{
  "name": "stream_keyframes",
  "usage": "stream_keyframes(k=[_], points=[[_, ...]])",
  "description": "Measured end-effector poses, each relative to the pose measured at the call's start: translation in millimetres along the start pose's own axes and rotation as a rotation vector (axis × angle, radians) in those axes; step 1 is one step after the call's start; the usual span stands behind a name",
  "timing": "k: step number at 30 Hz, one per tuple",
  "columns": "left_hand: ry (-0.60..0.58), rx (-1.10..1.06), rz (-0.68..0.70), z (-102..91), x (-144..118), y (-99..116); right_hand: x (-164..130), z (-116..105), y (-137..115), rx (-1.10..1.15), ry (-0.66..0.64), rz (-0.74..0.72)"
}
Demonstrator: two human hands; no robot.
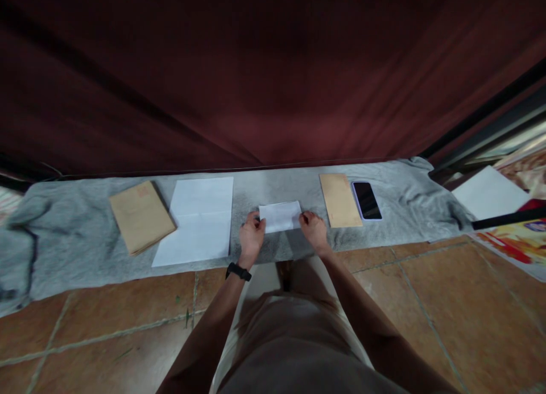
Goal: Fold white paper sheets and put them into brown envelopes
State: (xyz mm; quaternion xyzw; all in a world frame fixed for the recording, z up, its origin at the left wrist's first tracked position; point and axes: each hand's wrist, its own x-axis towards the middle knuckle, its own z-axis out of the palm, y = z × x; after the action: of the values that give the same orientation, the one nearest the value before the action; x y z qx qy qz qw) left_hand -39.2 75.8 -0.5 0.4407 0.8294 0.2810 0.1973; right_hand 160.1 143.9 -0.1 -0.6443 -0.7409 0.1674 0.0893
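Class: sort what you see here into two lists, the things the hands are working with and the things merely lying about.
In hand:
folded white paper
left hand, at its left edge
right hand, at its right edge

Lying about:
stack of brown envelopes
white sheets
single brown envelope
phone
grey cloth

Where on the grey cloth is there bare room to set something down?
Bare cloth lies left of the brown envelope stack, and right of the phone. The stretch between white sheet and single envelope is crowded by both hands and folded paper.

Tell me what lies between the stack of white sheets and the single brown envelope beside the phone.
In the head view, the folded white paper, held by the left hand and right hand, on the grey cloth.
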Motion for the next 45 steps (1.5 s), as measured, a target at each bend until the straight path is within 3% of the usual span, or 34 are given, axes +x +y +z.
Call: stream_keyframes(k=[9,16,22,27,33,38,45], points=[[0.019,-0.087,0.038,0.8,-2.9,-3.9,1.2,9.2,6.6,0.137,0.054,-0.003],[-0.026,-0.406,-0.015,0.9,-3.2,-13.6,4.9,14.1,26.4,0.458,0.042,-0.120],[-0.099,-0.555,-0.054,3.0,-2.8,-9.3,7.1,13.2,26.5,0.741,0.003,-0.116],[-0.060,-0.498,0.112,-9.3,0.7,-0.8,7.2,1.9,17.7,0.911,0.005,-0.113],[-0.190,-0.319,0.229,-18.5,-7.8,-14.9,-5.3,-4.2,23.1,0.812,-0.166,-0.172],[-0.117,-0.164,0.190,-14.6,-9.2,-25.3,-2.7,1.1,27.5,0.597,-0.133,-0.157],[-0.073,-0.093,0.118,-7.9,15.7,-7.0,18.1,-0.8,6.2,0.280,-0.068,-0.055]])
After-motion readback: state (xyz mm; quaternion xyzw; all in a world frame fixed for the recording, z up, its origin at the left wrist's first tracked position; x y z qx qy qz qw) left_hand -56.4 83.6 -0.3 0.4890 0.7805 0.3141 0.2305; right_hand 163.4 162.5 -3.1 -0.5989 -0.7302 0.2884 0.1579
